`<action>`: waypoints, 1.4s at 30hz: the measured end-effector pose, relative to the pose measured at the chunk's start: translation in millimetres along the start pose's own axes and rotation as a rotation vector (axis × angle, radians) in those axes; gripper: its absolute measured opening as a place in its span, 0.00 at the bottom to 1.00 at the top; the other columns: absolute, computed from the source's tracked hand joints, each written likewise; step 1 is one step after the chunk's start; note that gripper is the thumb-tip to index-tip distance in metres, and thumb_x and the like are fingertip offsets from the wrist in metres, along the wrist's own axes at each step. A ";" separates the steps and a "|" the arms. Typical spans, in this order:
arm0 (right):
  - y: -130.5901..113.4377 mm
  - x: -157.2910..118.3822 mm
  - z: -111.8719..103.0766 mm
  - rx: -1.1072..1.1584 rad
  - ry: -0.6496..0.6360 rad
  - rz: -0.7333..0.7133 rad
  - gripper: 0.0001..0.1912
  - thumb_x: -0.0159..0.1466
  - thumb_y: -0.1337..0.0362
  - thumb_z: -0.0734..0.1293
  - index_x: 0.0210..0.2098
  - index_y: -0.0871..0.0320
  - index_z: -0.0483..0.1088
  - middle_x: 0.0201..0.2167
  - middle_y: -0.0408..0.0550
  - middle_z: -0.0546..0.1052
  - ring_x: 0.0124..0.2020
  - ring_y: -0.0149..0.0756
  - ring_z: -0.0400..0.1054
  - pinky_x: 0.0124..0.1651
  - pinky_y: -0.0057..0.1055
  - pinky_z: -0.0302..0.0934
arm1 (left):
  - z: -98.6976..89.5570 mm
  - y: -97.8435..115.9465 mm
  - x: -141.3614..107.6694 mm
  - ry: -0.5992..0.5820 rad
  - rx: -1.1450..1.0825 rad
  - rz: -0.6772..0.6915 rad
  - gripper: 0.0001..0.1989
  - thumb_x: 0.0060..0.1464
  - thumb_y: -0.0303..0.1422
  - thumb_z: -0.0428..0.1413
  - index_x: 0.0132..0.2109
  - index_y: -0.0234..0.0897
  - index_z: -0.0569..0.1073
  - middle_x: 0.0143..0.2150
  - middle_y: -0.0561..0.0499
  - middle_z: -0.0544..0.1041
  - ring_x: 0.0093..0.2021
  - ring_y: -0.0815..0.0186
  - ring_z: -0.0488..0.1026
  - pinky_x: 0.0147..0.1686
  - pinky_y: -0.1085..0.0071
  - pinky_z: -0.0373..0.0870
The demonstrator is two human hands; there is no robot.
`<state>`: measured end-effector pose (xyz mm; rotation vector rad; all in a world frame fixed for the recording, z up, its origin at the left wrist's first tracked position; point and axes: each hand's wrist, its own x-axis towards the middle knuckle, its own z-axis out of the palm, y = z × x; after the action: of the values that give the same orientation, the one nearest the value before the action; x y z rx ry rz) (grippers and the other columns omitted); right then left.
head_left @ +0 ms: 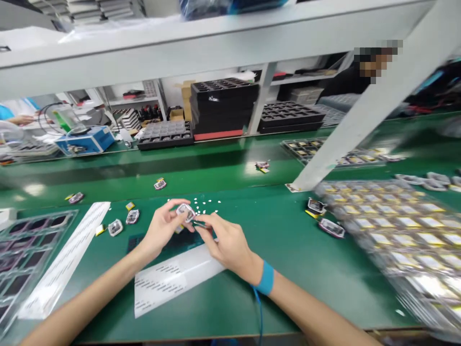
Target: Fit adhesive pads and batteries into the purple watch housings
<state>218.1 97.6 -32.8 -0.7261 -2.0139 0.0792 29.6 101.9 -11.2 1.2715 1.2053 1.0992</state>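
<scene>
My left hand point(161, 225) is closed around the edge of a small watch-like device housing point(185, 212), raised above the bench with its inner side showing. A yellow-edged battery piece point(179, 229) hangs just below it. Dark tweezers point(200, 223) are pinched in my right hand point(230, 242), their tips at the housing's right edge; whether they grip anything is too small to tell. Under the hands lie a dark mat point(169, 247) and a white printed label sheet point(173, 283). Several tiny white pieces point(204, 211) are scattered just beyond.
Left are a white label strip point(72, 250), a tray of dark screens point(29, 254) and loose housings point(115, 227). On the right, more housings point(331, 228) lie beside a large clear tray of batteries point(406, 221). A slanted white post point(338, 129) meets the bench. A blue cord trails from my right wristband point(265, 278).
</scene>
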 end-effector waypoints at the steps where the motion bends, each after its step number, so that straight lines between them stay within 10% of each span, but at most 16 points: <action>1: -0.9 -1.0 0.4 0.011 -0.026 0.014 0.11 0.76 0.60 0.60 0.50 0.58 0.69 0.32 0.45 0.79 0.30 0.32 0.75 0.35 0.27 0.68 | -0.5 -0.6 -15.2 -0.012 -0.058 -0.009 0.19 0.57 0.42 0.64 0.50 0.36 0.71 0.29 0.51 0.82 0.28 0.65 0.81 0.30 0.74 0.74; 15: -10.9 -16.7 8.1 0.085 -0.167 0.026 0.08 0.72 0.68 0.64 0.50 0.55 0.71 0.37 0.44 0.82 0.34 0.28 0.77 0.33 0.23 0.67 | 2.6 -17.5 -59.3 0.034 0.130 0.127 0.11 0.65 0.35 0.54 0.50 0.36 0.75 0.34 0.50 0.81 0.31 0.67 0.78 0.31 0.75 0.74; 24: -11.8 -18.1 1.9 -0.008 -0.284 -0.056 0.24 0.61 0.82 0.56 0.47 0.57 0.74 0.38 0.44 0.82 0.33 0.27 0.77 0.32 0.22 0.67 | 3.4 -18.3 -63.7 0.067 0.351 0.206 0.10 0.64 0.29 0.52 0.50 0.37 0.75 0.35 0.51 0.83 0.32 0.69 0.80 0.34 0.76 0.75; 35: -2.3 -9.5 2.2 0.072 -0.211 -0.003 0.14 0.69 0.75 0.59 0.45 0.56 0.73 0.36 0.44 0.83 0.34 0.27 0.79 0.34 0.20 0.71 | 2.9 -21.6 -57.6 -0.055 0.074 0.010 0.07 0.64 0.35 0.55 0.45 0.37 0.73 0.33 0.51 0.80 0.32 0.63 0.84 0.32 0.74 0.76; 42: 10.9 -23.9 -0.9 -0.043 -0.183 -0.083 0.18 0.67 0.76 0.60 0.51 0.54 0.72 0.40 0.44 0.84 0.37 0.30 0.81 0.35 0.20 0.72 | 9.6 -25.8 -54.3 -0.187 -0.405 -0.104 0.25 0.55 0.52 0.64 0.46 0.35 0.72 0.33 0.50 0.77 0.29 0.61 0.83 0.28 0.73 0.75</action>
<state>232.5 93.9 -54.4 -0.6822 -2.2245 0.0553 33.2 46.4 -35.9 0.9641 0.8460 1.0572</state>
